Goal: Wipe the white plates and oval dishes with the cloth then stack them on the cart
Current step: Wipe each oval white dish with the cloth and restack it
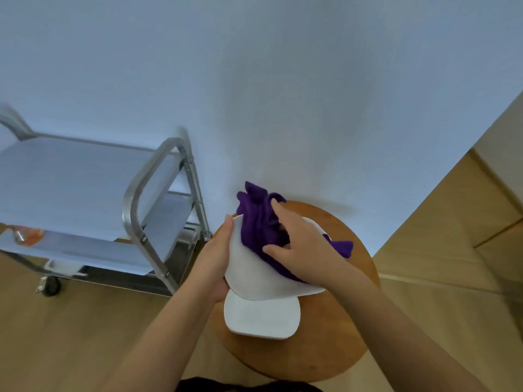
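fingers of the left hand [216,258] grip the white ceramic plate's [254,281] rim at frame centre, tilting it, probably so the right hand [302,247] clutching the purple cloth [259,222] can wipe; the steel cart [85,193] waits left.

In front of me a round wooden table [334,349] stands on the wood floor [70,335] (against a pale wall) with one white dish [261,318] lying on it.
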